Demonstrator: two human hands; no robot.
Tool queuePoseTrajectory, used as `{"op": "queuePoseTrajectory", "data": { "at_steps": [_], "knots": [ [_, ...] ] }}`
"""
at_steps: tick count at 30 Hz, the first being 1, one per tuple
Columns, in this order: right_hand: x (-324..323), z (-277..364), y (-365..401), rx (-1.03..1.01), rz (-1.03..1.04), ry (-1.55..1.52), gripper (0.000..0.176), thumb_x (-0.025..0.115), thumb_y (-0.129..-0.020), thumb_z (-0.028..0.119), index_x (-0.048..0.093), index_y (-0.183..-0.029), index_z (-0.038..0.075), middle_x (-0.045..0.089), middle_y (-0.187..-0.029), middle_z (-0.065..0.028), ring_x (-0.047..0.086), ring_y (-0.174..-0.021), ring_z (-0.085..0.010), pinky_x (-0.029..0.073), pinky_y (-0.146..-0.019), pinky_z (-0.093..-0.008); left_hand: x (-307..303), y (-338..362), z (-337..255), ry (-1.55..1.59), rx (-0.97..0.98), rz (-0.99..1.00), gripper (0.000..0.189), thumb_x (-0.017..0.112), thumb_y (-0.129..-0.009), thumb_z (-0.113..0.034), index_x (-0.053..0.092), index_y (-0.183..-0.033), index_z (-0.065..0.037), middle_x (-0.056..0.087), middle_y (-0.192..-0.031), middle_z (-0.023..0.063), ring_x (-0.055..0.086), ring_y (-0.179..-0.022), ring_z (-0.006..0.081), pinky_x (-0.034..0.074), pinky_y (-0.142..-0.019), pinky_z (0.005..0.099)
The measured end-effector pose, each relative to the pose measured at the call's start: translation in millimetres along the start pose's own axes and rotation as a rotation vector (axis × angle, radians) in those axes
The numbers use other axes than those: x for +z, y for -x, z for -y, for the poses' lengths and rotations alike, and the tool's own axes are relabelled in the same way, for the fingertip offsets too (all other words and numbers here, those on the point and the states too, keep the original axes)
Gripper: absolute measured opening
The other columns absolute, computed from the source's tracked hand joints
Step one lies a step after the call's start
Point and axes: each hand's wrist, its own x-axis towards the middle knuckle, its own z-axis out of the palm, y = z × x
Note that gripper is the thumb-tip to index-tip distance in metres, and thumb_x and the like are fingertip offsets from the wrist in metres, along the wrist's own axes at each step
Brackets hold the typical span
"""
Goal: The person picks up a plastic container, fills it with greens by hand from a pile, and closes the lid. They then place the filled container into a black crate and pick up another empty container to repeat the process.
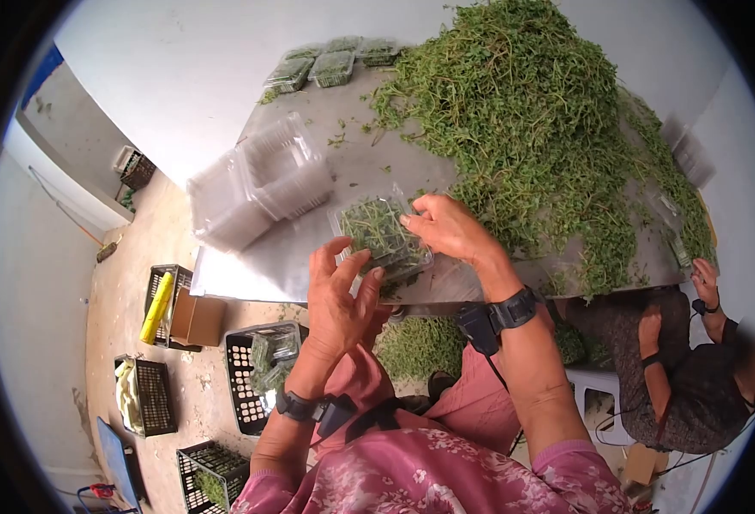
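Note:
A clear plastic clamshell box [377,227] filled with green leafy sprigs lies near the front edge of the metal table, between my hands. My right hand [450,230] grips its right side, thumb and fingers pinched at the rim. At its front left corner is my left hand [341,287], fingers bent and apart, fingertips close to the box. A tall stack of empty clear boxes [262,180] stands just left of the box. The large heap of loose green sprigs [523,111] rises behind and to the right.
Several filled boxes [333,68] sit at the table's far left. Below, a black crate [239,377] holds filled boxes, with other crates [159,398] and a cardboard box [196,319] nearby. Another person [686,377] sits at the right, one hand near the heap.

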Motion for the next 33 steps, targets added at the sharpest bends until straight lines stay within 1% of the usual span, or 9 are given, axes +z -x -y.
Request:
{"op": "queuePoseTrajectory", "data": {
  "at_steps": [2,5,9,15,18,20,23,26,33],
  "knots": [
    [3,-1,-4,0.024,0.036,-0.066,0.030,0.063,-0.092,0.027,0.058,-0.091,-0.003,0.058,-0.073,-0.0021,0.056,-0.062,-0.0099,0.045,-0.052,-0.0267,6,5,7,0.013,-0.052,-0.054,0.030,0.071,-0.085,-0.015,0.063,-0.111,-0.002,0.057,-0.115,0.0160,0.054,-0.106,0.0294,0.049,-0.085,0.0366],
    [9,-3,-8,0.028,0.042,-0.085,0.026,0.062,-0.091,0.023,0.057,-0.087,-0.002,0.055,-0.073,-0.0001,0.051,-0.061,-0.0072,0.041,-0.049,-0.0251,9,3,9,0.193,-0.351,-0.035,0.043,0.070,-0.088,-0.016,0.054,-0.125,-0.001,0.057,-0.114,0.0148,0.056,-0.104,0.0231,0.049,-0.085,0.0321],
    [11,-4,-8,-0.024,0.012,-0.095,0.026,0.061,-0.089,0.019,0.059,-0.095,-0.006,0.057,-0.075,-0.0007,0.050,-0.065,-0.0061,0.040,-0.053,-0.0254,15,3,25,0.642,-0.637,0.013,0.073,0.072,-0.086,-0.015,0.028,-0.142,0.006,0.053,-0.116,0.0147,0.058,-0.098,0.0193,0.052,-0.078,0.0297],
    [-7,9,5,-0.100,0.072,-0.253,0.032,0.062,-0.082,0.018,0.063,-0.100,-0.009,0.061,-0.077,-0.0026,0.052,-0.070,-0.0086,0.043,-0.061,-0.0271,4,22,-3,0.922,-0.725,-0.053,0.064,0.067,-0.090,-0.011,0.031,-0.141,0.006,0.060,-0.103,0.0128,0.060,-0.089,0.0166,0.050,-0.074,0.0263],
    [-13,10,7,-0.118,0.126,-0.263,0.031,0.062,-0.080,0.017,0.064,-0.098,-0.009,0.061,-0.077,-0.0020,0.052,-0.070,-0.0080,0.043,-0.062,-0.0273,-9,32,18,0.789,-0.750,0.095,0.057,0.067,-0.091,-0.015,0.039,-0.136,0.006,0.063,-0.099,0.0117,0.061,-0.086,0.0157,0.050,-0.069,0.0257],
    [-14,14,9,-0.127,0.142,-0.246,0.031,0.062,-0.080,0.017,0.064,-0.098,-0.009,0.059,-0.075,-0.0013,0.051,-0.069,-0.0077,0.042,-0.061,-0.0271,-14,24,30,0.582,-0.669,-0.023,0.034,0.064,-0.091,-0.015,0.058,-0.118,0.006,0.064,-0.091,0.0087,0.060,-0.082,0.0131,0.049,-0.075,0.0257],
    [-15,17,8,-0.140,0.164,-0.175,0.031,0.063,-0.081,0.017,0.064,-0.099,-0.008,0.056,-0.072,0.0009,0.048,-0.067,-0.0076,0.041,-0.059,-0.0271,-19,0,58,0.401,-0.564,-0.044,0.028,0.066,-0.089,-0.017,0.065,-0.106,0.005,0.066,-0.087,0.0074,0.061,-0.082,0.0140,0.050,-0.076,0.0281],
    [-12,16,8,-0.144,0.203,-0.170,0.030,0.064,-0.086,0.018,0.064,-0.106,-0.004,0.050,-0.069,0.0075,0.043,-0.063,-0.0029,0.035,-0.056,-0.0231,-20,-36,64,0.418,-0.502,0.112,0.033,0.064,-0.091,-0.024,0.065,-0.106,0.005,0.066,-0.088,0.0071,0.060,-0.079,0.0137,0.049,-0.073,0.0294],
    [-10,15,7,-0.158,0.291,-0.226,0.031,0.064,-0.088,0.014,0.062,-0.112,-0.005,0.053,-0.077,0.0064,0.046,-0.069,-0.0023,0.040,-0.063,-0.0210,0,-82,66,0.646,-0.672,0.529,0.036,0.064,-0.093,-0.034,0.068,-0.104,0.000,0.064,-0.086,0.0017,0.055,-0.075,0.0103,0.043,-0.065,0.0254]
  ]
}}
